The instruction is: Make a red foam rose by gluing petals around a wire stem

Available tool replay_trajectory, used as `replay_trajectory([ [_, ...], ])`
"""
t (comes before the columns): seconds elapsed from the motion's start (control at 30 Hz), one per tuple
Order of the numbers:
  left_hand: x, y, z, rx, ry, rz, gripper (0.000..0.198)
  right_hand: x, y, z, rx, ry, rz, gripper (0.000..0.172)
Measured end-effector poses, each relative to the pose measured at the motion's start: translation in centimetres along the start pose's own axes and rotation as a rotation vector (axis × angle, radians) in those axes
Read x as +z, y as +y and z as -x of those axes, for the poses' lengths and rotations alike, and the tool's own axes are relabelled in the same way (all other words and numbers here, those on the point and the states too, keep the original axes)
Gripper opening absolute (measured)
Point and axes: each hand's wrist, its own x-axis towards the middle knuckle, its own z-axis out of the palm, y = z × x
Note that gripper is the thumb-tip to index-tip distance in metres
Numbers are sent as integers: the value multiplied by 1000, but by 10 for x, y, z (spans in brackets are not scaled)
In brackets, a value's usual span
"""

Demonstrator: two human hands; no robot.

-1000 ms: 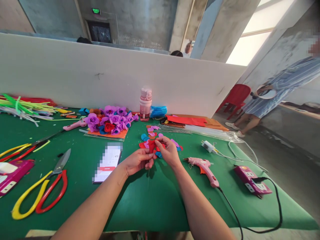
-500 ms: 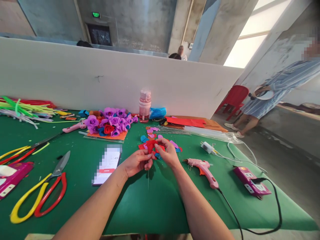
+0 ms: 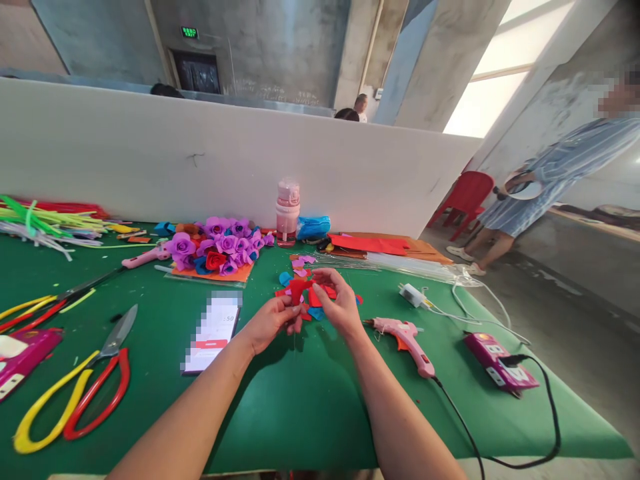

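Observation:
My left hand (image 3: 275,321) pinches a small red paper flower (image 3: 298,291) by its base. A thin wire stem shows faintly below the fingers. Just right of the flower, my right hand (image 3: 339,303) has its thumb and index finger apart, their tips close to the red petal edge; whether they touch it I cannot tell. Loose cut petals lie on the table behind and beneath the hands: pink petals (image 3: 300,263), a blue petal (image 3: 315,313) and red ones. A pink glue gun (image 3: 406,340) rests to the right of my right forearm.
Left are a phone (image 3: 213,333), scissors (image 3: 107,360) and finished purple flowers (image 3: 227,245). A pink bottle (image 3: 288,213) stands by the white partition (image 3: 225,160). At right, a purple power box (image 3: 500,362) trails a black cord. A person (image 3: 540,173) stands beyond the table.
My right thumb and fingers have opened and drawn slightly away from the red flower. My left hand keeps hold of it. The view has shifted a little.

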Motion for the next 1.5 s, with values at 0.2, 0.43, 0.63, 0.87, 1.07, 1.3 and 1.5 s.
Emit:
replay_trajectory([
  [0.2, 0, -2, -1, 69, 14, -103, 31, -4, -15, 1, -240, -37, 356, 18],
  [0.43, 2, 0, 0, 81, 22, -131, 33, -1, -9, 3, -278, -40, 486, 20],
  [0.63, 1, -1, 0, 71, 23, -137, 32, -1, -10, 3, -292, -27, 469, 18],
  [0.87, 2, -1, 0, 71, 26, -114, 32, 1, -13, 2, -258, -31, 420, 19],
  [1.07, 3, 0, 0, 86, 28, -139, 35, 0, -15, 5, -272, -54, 400, 18],
  [1.3, 5, 1, 1, 109, 63, -204, 35, -1, -21, 7, -277, -118, 454, 15],
  [1.5, 7, 4, 3, 92, 58, -208, 35, 0, -18, 5, -282, -120, 481, 12],
])
